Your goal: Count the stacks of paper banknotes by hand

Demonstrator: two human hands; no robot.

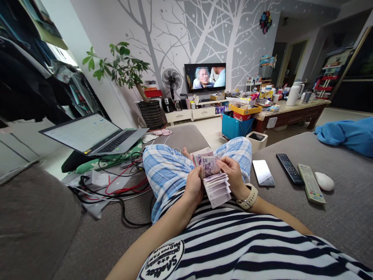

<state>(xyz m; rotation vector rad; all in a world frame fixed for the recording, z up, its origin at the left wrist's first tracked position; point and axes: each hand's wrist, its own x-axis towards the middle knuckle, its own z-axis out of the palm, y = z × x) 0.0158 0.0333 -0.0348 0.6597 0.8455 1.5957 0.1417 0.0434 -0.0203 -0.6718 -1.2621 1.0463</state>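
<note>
A bundle of purple banknotes (210, 166) marked with a 5 is between my two hands, over my crossed legs. My left hand (194, 184) is closed on the bundle's left edge. At the upper right edge, the fingers of my right hand (233, 171) pinch a note. Several notes fan downward in steps below the fingers, towards my striped shirt. More notes (201, 152) show behind the bundle, near my foot; whether they are held or lying there, I cannot tell. A pale watch (248, 196) is on my right wrist.
Right of my knee on the sofa lie a phone (264, 173), a black remote (289, 168), a beige remote (311, 183) and a white mouse (324, 181). To the left are an open laptop (116, 142) and tangled cables (116, 194). A cluttered table (309, 107) stands ahead right.
</note>
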